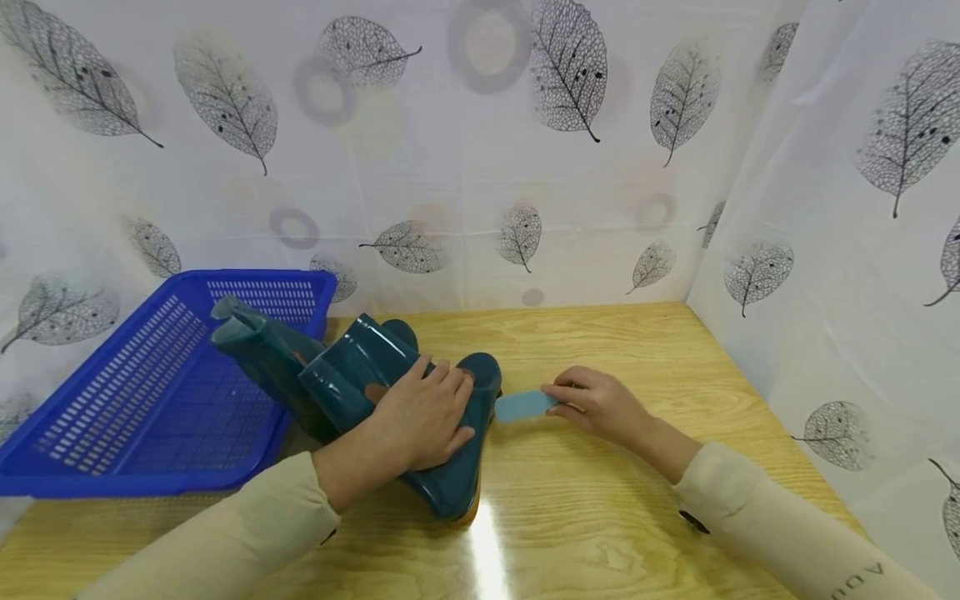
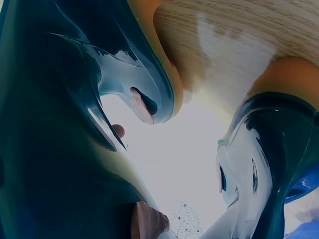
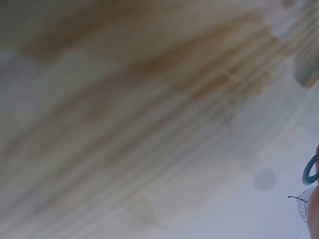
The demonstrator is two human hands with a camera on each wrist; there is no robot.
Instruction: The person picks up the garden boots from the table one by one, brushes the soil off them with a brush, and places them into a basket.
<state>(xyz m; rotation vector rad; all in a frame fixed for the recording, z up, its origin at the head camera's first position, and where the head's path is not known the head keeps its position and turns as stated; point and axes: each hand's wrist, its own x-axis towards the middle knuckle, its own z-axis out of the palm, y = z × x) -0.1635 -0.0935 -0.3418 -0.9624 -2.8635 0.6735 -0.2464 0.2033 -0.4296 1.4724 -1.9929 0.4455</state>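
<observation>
Two glossy dark teal rubber boots with orange soles stand close together on the wooden table. My left hand (image 1: 420, 417) holds the nearer boot (image 1: 352, 367), its fingers over the foot and its thumb on the side towards me. Behind it, the other boot (image 1: 262, 342) overlaps the basket in the head view. Boot surfaces (image 2: 45, 124) fill much of the left wrist view. To the right, my right hand (image 1: 592, 404) pinches a flat light blue strip (image 1: 521, 406) by one end, its free end close to the boot's foot. A teal ring (image 3: 308, 174) shows beside the right hand in the right wrist view.
A blue slatted plastic basket (image 1: 255, 273) stands on the left, close beside the boots. White leaf-print sheeting (image 1: 465, 158) rises behind the table and along its right side. The wooden table (image 1: 637, 342) has a pale grain.
</observation>
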